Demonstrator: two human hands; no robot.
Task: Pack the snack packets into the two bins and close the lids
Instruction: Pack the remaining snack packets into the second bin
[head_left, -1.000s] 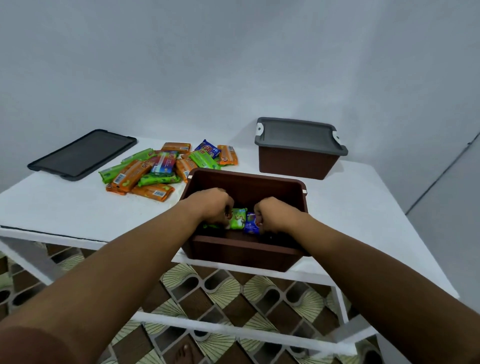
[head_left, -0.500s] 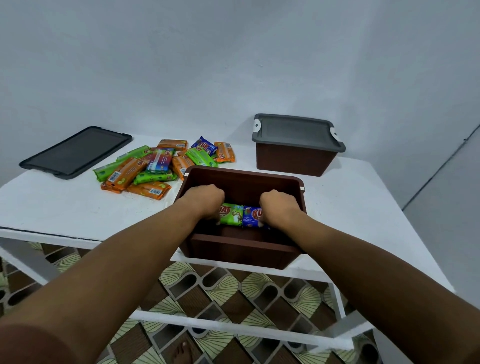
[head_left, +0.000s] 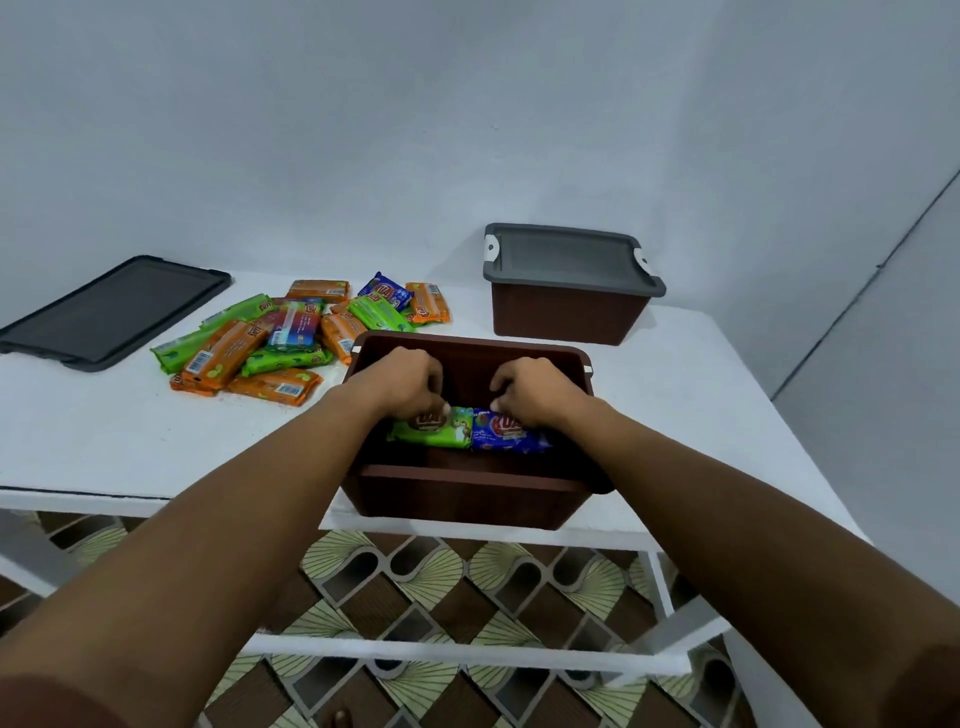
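Two of my hands are down inside the open brown plastic bin (head_left: 467, 493) at the centre of the frame. My left hand (head_left: 402, 382) curls its fingers onto a green snack packet (head_left: 434, 428), and my right hand (head_left: 530, 387) curls onto a blue snack packet (head_left: 506, 434); the two packets lie end to end, touching. Left of the bin, a loose pile of orange, green and blue snack packets (head_left: 280, 338) sits on the white table (head_left: 104, 431). At the far left lies a flat dark grey lid (head_left: 111, 312). At upper right stands a second brown bin with a grey lid closed on it (head_left: 569, 283).
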